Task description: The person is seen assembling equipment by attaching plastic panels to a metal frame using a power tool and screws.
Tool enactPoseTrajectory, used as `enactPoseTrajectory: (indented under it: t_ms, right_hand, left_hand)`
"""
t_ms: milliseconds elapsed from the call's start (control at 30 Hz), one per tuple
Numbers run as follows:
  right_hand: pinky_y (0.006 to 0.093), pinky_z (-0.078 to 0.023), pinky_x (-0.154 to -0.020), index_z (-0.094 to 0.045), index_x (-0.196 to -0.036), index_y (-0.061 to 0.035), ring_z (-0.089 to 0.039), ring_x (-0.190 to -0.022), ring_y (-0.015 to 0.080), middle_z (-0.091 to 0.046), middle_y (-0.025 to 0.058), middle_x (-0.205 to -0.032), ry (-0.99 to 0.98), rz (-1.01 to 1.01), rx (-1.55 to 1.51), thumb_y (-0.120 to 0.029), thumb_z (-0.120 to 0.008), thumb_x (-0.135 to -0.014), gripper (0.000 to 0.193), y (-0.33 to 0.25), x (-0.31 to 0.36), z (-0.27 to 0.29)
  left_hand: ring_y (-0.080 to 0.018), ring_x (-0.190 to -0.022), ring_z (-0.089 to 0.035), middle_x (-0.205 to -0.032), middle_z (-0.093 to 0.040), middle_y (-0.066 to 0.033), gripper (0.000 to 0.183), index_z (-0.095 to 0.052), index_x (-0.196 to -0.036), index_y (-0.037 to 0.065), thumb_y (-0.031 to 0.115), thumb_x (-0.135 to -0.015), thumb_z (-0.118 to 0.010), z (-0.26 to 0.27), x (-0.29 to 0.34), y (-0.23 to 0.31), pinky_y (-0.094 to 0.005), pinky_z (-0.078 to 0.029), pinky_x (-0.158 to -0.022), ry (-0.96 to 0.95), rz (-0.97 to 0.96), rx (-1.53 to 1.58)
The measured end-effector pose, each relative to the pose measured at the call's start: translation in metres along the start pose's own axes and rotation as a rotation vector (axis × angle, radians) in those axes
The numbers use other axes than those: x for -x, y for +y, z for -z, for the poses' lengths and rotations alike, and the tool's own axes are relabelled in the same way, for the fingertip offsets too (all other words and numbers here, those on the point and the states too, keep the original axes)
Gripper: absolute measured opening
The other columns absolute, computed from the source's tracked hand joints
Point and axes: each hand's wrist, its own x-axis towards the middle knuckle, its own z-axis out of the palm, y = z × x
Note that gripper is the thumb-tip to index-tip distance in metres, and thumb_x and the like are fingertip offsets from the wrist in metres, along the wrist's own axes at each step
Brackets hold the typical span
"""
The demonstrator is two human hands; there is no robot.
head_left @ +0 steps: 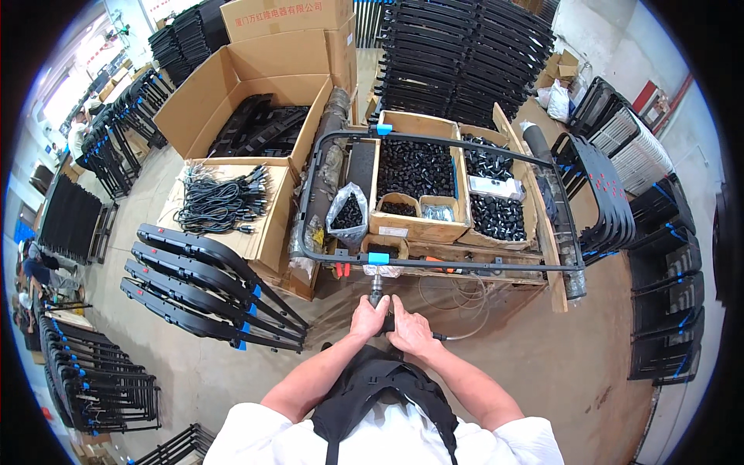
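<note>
In front of my body, both hands are closed around an air screwdriver [377, 288] with a silver nose and a thin hose. My left hand [370, 316] wraps its front part, and my right hand [409, 332] grips its rear, index finger pointing forward. The tool's tip meets or nearly meets the near bar of a black tubular frame [480, 266], beside a blue wrap [378, 258]; contact cannot be made out. The frame lies across two padded rails [318, 186] of a workbench. Red-handled clips or pliers [342, 267] sit by the near bar, left of the tip.
Inside the frame stand a wooden box [422, 230] of black plastic parts and a plastic bag [346, 221] of small pieces. Black cables [221, 203] lie on cardboard at left, near stacked black legs [194, 260]. A large carton [186, 116] stands behind. Folded frames [597, 201] lean at right.
</note>
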Motion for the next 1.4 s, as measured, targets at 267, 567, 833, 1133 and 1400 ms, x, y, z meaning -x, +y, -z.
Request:
enactPoseTrajectory:
  t_ms: [267,567,833,1133,1400]
  right_hand:
    - [0.0552,-0.052,-0.099,-0.028,-0.158,0.0034,-0.066,-0.111,0.0503,-0.063,0.0309,-0.134,-0.067,-0.091,-0.017,-0.018,-0.076,-0.077,0.097,-0.009,-0.002,0.009]
    - [0.0543,-0.048,-0.102,-0.049,-0.139,0.0035,-0.057,-0.124,0.0462,-0.044,0.0243,-0.153,0.090,0.129,0.001,-0.011,-0.077,-0.076,0.070,-0.002,0.004,-0.012]
    - [0.0538,-0.048,-0.102,-0.051,-0.138,0.0025,-0.057,-0.124,0.0457,-0.048,0.0243,-0.150,0.063,0.093,-0.045,-0.009,-0.077,-0.075,0.069,-0.008,0.008,-0.013]
    - [0.0543,-0.050,-0.095,-0.054,-0.134,-0.0005,-0.062,-0.114,0.0455,-0.051,0.0215,-0.146,0.130,0.095,-0.032,-0.005,-0.071,-0.076,0.060,-0.015,0.017,-0.018]
    - [0.0531,-0.051,-0.093,-0.055,-0.132,-0.0032,-0.063,-0.110,0.0445,-0.052,0.0205,-0.145,0.113,0.055,0.014,-0.006,-0.067,-0.077,0.057,-0.027,0.032,-0.023]
  left_hand:
    - [-0.0488,-0.115,-0.068,-0.117,-0.070,-0.0358,0.081,-0.055,-0.133,-0.007,0.063,-0.094,-0.064,0.002,-0.001,0.009,-0.0517,-0.053,-0.098,0.008,-0.010,-0.040]
    - [-0.0473,-0.113,-0.069,-0.115,-0.071,-0.0342,0.079,-0.056,-0.132,-0.006,0.063,-0.094,-0.064,0.005,0.004,0.010,-0.0512,-0.053,-0.097,-0.015,-0.012,0.026]
    - [-0.0477,-0.113,-0.069,-0.115,-0.071,-0.0332,0.075,-0.057,-0.131,-0.004,0.062,-0.095,-0.064,0.004,0.011,0.004,-0.0518,-0.053,-0.097,-0.001,0.005,0.049]
    - [-0.0481,-0.112,-0.068,-0.115,-0.070,-0.0342,0.074,-0.056,-0.130,-0.004,0.061,-0.096,-0.063,0.007,0.020,-0.001,-0.0518,-0.053,-0.097,-0.071,0.024,0.096]
    - [-0.0401,-0.114,-0.070,-0.116,-0.071,-0.0317,0.076,-0.054,-0.133,-0.011,0.057,-0.100,-0.062,0.009,0.030,-0.024,-0.0451,-0.054,-0.096,-0.157,0.032,0.137]
